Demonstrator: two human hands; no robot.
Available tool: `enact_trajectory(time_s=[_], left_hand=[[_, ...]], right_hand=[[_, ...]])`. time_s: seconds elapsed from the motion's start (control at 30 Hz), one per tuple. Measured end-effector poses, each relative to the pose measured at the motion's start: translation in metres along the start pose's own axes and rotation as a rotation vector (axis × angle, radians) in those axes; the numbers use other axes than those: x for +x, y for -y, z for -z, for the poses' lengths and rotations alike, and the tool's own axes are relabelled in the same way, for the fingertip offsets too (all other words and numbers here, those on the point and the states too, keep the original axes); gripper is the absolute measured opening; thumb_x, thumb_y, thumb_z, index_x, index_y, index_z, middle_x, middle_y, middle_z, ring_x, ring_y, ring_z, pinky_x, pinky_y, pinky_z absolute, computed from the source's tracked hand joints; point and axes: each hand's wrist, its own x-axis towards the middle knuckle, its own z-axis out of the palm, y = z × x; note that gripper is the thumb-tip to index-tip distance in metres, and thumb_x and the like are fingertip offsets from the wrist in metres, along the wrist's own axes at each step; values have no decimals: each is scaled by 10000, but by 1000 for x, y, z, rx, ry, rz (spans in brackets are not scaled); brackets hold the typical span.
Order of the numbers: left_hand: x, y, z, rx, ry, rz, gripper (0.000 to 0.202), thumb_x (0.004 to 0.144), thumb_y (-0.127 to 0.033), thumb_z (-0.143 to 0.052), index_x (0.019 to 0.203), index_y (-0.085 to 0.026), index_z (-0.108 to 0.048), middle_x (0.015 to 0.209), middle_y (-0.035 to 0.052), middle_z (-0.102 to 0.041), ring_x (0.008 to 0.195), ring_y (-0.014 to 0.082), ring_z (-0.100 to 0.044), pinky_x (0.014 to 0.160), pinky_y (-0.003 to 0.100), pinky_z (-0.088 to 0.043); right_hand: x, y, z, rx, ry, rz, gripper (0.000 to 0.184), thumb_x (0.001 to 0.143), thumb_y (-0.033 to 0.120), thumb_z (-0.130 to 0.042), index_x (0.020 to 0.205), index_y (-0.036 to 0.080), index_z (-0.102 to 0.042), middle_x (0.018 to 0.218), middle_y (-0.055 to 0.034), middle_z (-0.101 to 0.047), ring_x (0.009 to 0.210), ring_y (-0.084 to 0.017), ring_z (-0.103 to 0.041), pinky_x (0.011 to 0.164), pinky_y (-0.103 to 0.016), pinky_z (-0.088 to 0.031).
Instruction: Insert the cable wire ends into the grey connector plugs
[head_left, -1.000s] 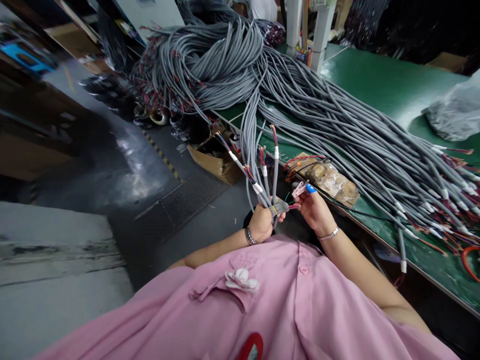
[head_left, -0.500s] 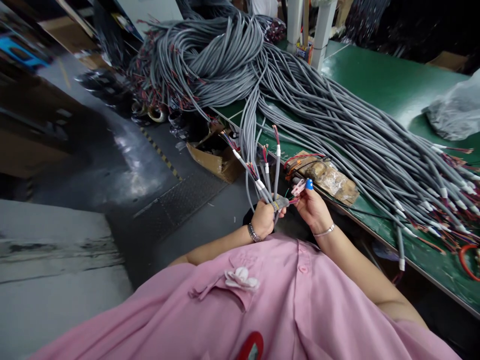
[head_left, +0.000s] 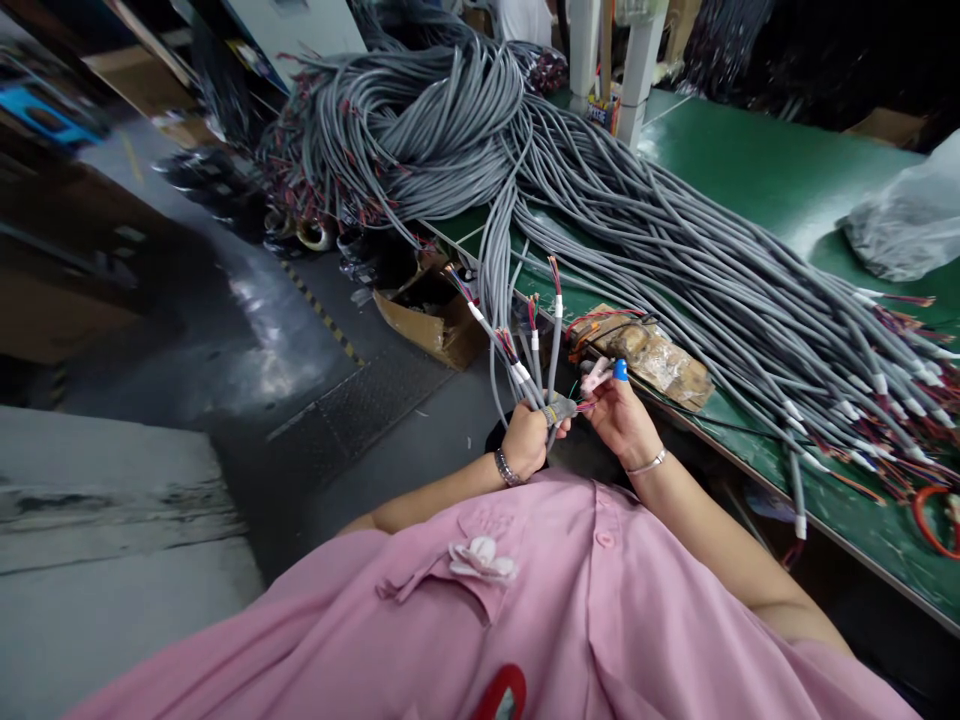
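My left hand (head_left: pixel 525 440) is closed around several grey cables (head_left: pixel 534 375), whose white-banded ends fan upward with thin coloured wires showing. A grey cover with a yellow band (head_left: pixel 559 411) sits at its thumb, beside thin red and pink wires (head_left: pixel 584 406). To the right, my right hand (head_left: pixel 621 425) has its fingers drawn together at those wires; the exact contact is partly hidden. A blue cap (head_left: pixel 620 370) covers one of its fingertips. Next to that cap is a small pinkish-white piece (head_left: pixel 597 376) that I cannot make out.
A big heap of grey cables (head_left: pixel 450 130) spreads along the green table (head_left: pixel 765 160). By the table's edge lies a tape-wrapped cardboard piece (head_left: pixel 660 355). Below stands an open carton (head_left: pixel 427 325). A clear plastic bag (head_left: pixel 904 225) and orange-handled tool (head_left: pixel 930 525) lie at right.
The view has shifted slightly. Both hands stay almost in place, still together at the cable end; the pinkish-white piece by the right fingers has turned a little.
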Motion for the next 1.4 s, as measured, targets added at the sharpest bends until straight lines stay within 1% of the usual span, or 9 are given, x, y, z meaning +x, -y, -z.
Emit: enact_trajectory(time_s=[0.13,0.3,0.43,0.63,0.77,0.87,1.13,1.27,1.4], left_hand=[[-5,-1,5,-21,1,-9,223,634,-316,-749,713,-147,-627,556,-12,-587,481,82,-524,424,185,-374],[-12,-5,9,-57,30,-62,216,660,-319,-745,711,-147,-624,559,-21,-573,485,74,-509,435,185,-381],[-13,-6,6,-72,15,-68,225,663,-327,-752,712,-143,-631,565,-15,-579,487,74,-511,436,184,-382],[-7,-4,1,-84,8,-60,224,666,-319,-761,724,-143,-635,569,-14,-583,495,73,-519,432,176,-377],[-3,-2,-2,-76,-22,-39,241,654,-325,-773,735,-145,-634,583,-11,-592,500,75,-525,431,175,-389],[-1,-1,-4,-75,-39,-35,238,658,-324,-771,737,-146,-634,582,-12,-592,494,73,-522,425,172,-388],[-1,1,-2,-43,-47,-29,267,642,-348,-779,736,-145,-632,572,-10,-587,493,73,-519,430,174,-386],[-2,2,-1,-42,-40,-36,272,641,-355,-780,731,-147,-630,572,-13,-582,491,72,-511,429,176,-383],[-2,2,-1,-52,-27,-40,267,637,-349,-781,730,-148,-631,573,-15,-582,494,72,-513,428,177,-379]], right_hand=[[-2,2,2,-15,7,-48,390,777,590,-654,817,202,-669,803,-20,-704,677,-117,-621,594,-224,-507],[-4,6,2,-50,10,-72,344,792,546,-657,835,205,-679,810,-16,-699,675,-112,-614,579,-210,-498],[-5,7,1,-135,10,-4,249,780,437,-709,861,202,-694,781,-1,-684,656,-100,-595,588,-202,-496],[-3,3,6,-279,-2,182,402,801,591,-619,828,196,-693,800,-22,-693,633,-95,-579,564,-201,-479],[2,3,8,-221,56,95,405,773,603,-647,832,205,-691,826,-20,-699,659,-101,-596,558,-204,-480],[6,3,8,-126,46,45,381,742,577,-698,813,203,-687,796,-10,-698,670,-104,-608,590,-211,-496],[11,-2,3,-60,-50,117,309,743,476,-748,770,178,-672,715,-3,-684,637,-103,-596,601,-215,-499],[8,-1,-1,-51,-60,101,338,741,511,-735,797,184,-667,702,4,-671,629,-103,-591,582,-211,-490],[3,0,-2,-49,-40,33,415,741,616,-675,775,203,-650,698,-1,-658,630,-115,-593,583,-225,-497]])
